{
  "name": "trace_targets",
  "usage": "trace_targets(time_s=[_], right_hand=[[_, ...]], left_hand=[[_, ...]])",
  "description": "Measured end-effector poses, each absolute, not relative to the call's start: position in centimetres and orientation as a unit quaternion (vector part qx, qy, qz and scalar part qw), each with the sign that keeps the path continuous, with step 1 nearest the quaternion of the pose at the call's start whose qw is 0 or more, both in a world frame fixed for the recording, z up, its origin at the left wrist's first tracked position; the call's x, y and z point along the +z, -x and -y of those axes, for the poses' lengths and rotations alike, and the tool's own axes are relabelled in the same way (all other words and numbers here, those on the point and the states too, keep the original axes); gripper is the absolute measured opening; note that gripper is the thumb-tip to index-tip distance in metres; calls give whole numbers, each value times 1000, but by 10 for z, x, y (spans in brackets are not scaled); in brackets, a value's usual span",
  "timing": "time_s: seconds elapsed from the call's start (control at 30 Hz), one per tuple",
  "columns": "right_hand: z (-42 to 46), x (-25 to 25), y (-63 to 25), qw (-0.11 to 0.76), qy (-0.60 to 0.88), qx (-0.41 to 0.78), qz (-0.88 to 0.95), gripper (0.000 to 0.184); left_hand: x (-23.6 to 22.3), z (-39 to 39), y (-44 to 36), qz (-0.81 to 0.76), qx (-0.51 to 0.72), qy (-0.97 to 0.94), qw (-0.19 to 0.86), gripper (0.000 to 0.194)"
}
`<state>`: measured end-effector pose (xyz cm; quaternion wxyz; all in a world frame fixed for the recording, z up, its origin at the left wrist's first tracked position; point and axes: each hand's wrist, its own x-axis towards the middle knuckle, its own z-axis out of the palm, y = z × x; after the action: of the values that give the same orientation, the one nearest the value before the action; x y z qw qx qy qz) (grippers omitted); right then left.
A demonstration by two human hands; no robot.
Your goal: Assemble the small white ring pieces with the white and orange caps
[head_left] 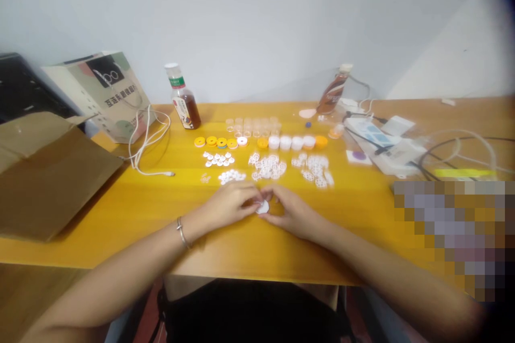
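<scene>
Over the near part of the yellow-brown table, my left hand and my right hand meet, both closed on one small round white piece. Its exact kind is too blurred to tell. Just beyond my fingers lie piles of small white parts: round discs, knobbed pieces, openwork pieces and more openwork pieces to the right. Behind them runs a row of yellow and white rings, then white and orange round caps. Several clear cups stand farther back.
At left are an open cardboard box, a paper bag and a coiled white cable. A tea-coloured bottle stands at the back, and another bottle leans farther right. A power strip with cables lies at right, near a pixelated area.
</scene>
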<state>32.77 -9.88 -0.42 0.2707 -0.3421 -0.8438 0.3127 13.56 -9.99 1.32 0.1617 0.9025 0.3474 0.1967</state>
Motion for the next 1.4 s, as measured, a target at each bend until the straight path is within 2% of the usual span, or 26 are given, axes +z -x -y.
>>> trace_targets(time_s=[0.37, 0.53, 0.83, 1.4], right_hand=[[96, -14, -329, 308, 353, 272, 840, 23], [96, -17, -330, 334, 341, 242, 845, 22], [95, -26, -331, 373, 311, 185, 855, 19], [95, -27, -333, 368, 294, 163, 867, 16]], left_hand=[[10, 97, -134, -352, 197, -900, 164, 13], [14, 101, -127, -354, 198, -896, 182, 20], [8, 116, -115, -325, 190, -920, 111, 32], [7, 119, -114, -330, 170, -926, 64, 30]])
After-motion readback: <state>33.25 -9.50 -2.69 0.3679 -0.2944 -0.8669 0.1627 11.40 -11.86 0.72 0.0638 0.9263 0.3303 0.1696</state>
